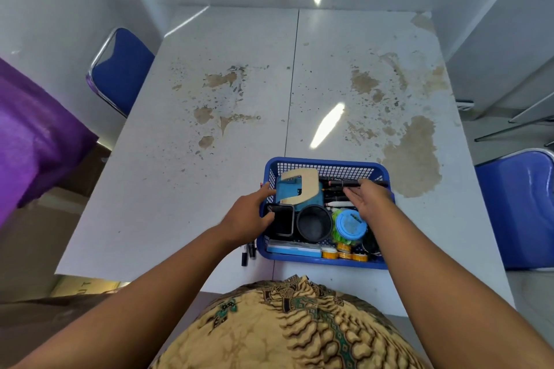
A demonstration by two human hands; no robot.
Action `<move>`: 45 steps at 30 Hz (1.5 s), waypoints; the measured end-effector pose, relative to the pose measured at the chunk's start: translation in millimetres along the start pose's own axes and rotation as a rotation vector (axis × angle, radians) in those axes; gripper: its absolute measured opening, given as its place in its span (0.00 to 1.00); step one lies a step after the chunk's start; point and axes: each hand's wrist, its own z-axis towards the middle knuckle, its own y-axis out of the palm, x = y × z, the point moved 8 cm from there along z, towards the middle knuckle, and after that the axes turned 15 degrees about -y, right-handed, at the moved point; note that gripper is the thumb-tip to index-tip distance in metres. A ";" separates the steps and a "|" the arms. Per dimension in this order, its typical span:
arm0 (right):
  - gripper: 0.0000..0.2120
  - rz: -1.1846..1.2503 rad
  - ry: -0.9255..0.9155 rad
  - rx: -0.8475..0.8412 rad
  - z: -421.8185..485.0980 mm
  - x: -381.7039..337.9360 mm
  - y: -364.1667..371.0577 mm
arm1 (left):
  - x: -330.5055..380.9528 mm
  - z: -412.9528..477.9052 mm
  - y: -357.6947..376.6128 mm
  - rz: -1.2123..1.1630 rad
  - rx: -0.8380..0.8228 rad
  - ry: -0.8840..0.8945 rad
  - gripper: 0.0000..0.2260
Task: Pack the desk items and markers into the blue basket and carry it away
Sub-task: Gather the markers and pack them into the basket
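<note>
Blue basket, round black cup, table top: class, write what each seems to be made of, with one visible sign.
The blue basket looks like glossy moulded plastic: even colour, mesh walls. The round black cup seems matt plastic, perhaps rubber: dull, no shine. The table top looks like white laminate over board: brown patches where it peeled.
</note>
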 end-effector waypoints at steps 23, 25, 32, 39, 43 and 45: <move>0.31 -1.792 -1.119 -1.124 -166.2 84.1 144.0 | -146.0 16.1 -0.1 0.049 0.090 -0.366 0.13; 0.33 -1.839 -1.090 -1.118 -163.6 90.4 136.8 | -151.5 20.5 6.4 0.096 0.045 -0.393 0.13; 0.33 -1.897 -1.016 -1.080 -162.6 91.9 135.5 | -137.5 27.5 21.5 0.147 -0.003 -0.357 0.13; 0.33 -1.892 -0.999 -1.034 -163.5 96.1 132.9 | -124.6 28.4 28.0 0.208 -0.007 -0.360 0.14; 0.33 -1.875 -0.967 -1.037 -162.0 96.4 132.2 | -122.2 29.8 28.8 0.177 -0.021 -0.357 0.14; 0.32 -1.870 -0.964 -1.038 -162.7 95.4 132.4 | -120.9 29.0 27.5 0.131 -0.024 -0.356 0.14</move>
